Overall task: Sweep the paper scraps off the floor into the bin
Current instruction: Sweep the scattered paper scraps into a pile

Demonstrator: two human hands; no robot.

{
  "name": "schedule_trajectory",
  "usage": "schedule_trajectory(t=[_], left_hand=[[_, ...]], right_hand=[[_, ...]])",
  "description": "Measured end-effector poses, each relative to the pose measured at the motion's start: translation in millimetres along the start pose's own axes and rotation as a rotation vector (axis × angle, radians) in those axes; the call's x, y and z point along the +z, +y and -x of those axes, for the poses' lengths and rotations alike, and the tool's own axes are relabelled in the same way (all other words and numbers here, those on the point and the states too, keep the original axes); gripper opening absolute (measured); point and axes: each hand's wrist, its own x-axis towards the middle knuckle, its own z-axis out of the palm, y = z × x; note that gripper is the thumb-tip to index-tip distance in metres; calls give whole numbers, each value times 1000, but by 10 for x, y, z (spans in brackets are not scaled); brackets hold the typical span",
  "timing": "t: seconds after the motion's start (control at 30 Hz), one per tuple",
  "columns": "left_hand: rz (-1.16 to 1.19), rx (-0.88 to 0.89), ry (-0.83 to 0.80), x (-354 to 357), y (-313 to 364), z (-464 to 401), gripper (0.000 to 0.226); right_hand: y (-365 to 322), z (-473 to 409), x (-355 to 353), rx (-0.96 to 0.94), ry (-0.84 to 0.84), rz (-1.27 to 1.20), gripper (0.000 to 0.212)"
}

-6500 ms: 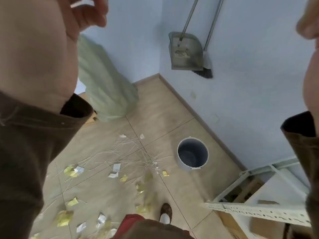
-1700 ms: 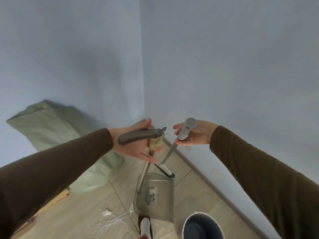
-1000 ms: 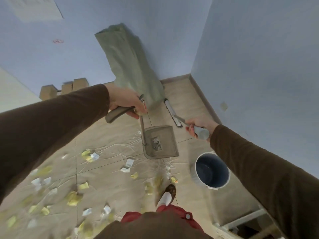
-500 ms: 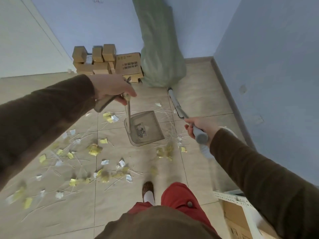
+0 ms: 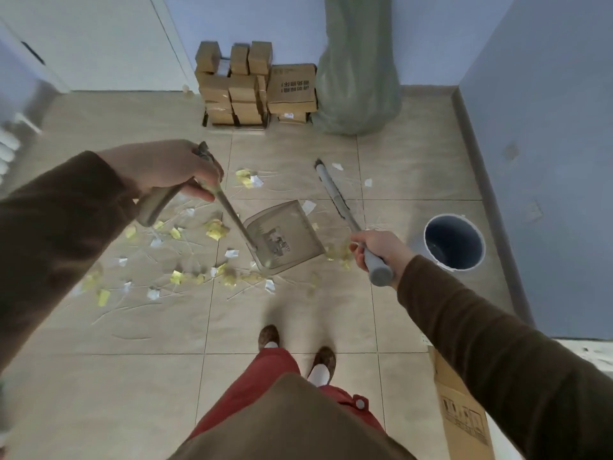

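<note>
Yellow and white paper scraps (image 5: 215,229) lie scattered over the beige tile floor, mostly left of centre. My left hand (image 5: 166,167) grips the handle of a grey long-handled dustpan (image 5: 285,239), whose pan hangs just over the scraps. My right hand (image 5: 378,249) grips the grey handle of a broom (image 5: 331,190) that points away from me, its head low near the floor. A round grey bin (image 5: 454,242) stands open on the floor to the right of my right hand, near the wall.
A stack of cardboard boxes (image 5: 252,84) and a tall green sack (image 5: 358,68) stand against the far wall. A blue wall (image 5: 547,127) runs along the right. A flat cardboard box (image 5: 464,410) lies at lower right. My feet (image 5: 298,350) stand on the tiles behind the scraps.
I have stepped back and turned, so the boxes and the bin show fully. The dustpan swung lower and to the right over the scraps; both hands keep their grips.
</note>
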Motion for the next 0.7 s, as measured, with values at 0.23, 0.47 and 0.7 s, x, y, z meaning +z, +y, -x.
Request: schedule_trajectory(t=[0.23, 0.47, 0.7], left_hand=[[196, -56, 77, -327, -1234, 586, 24], [314, -158, 62, -801, -2560, 1031, 28], [347, -182, 44, -1122, -3775, 1197, 62]], right_hand=[[340, 210, 701, -1, -44, 38, 15], [692, 332, 1814, -27, -34, 74, 17], [1069, 493, 2919, -43, -20, 103, 18]])
